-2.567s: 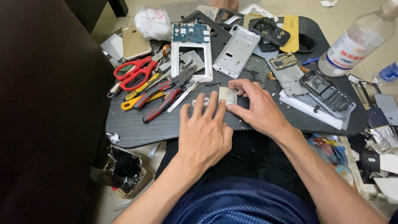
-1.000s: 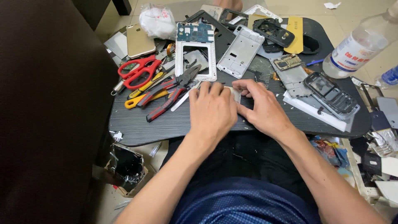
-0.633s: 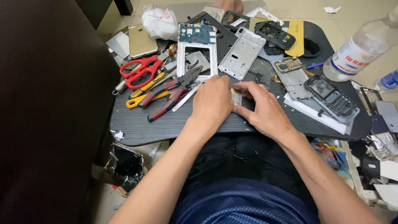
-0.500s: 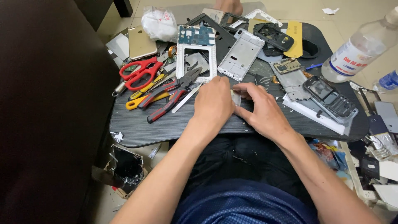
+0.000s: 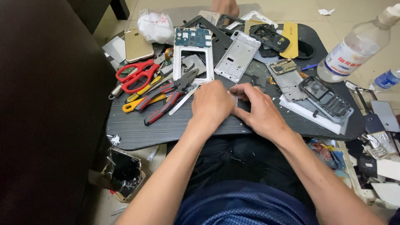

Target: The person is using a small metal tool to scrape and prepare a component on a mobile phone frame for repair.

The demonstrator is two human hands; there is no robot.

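Note:
Both hands rest at the middle of a dark ribbed lap tray (image 5: 137,133). My left hand (image 5: 212,104) is curled knuckles-up over a small flat pale part (image 5: 233,96). Only a sliver of that part shows between the two hands. My right hand (image 5: 259,111) meets the left, its thumb and fingertips pinched on the same part. The rest of the part is hidden under the fingers. Just left of my left hand lie red-and-black pliers (image 5: 166,98) and a thin metal blade (image 5: 183,100).
Red scissors (image 5: 134,75), a yellow-handled tool (image 5: 135,105), a white phone frame with a blue circuit board (image 5: 193,48), a silver frame (image 5: 237,54), a gold phone (image 5: 138,45) and a dark keypad phone (image 5: 327,98) crowd the tray. A clear bottle (image 5: 354,50) stands at right. A scrap box (image 5: 123,171) sits on the floor.
My left hand went from lying flat with spread fingers to curled over the small part, closing up against my right hand. The part, once in plain sight, is now almost covered.

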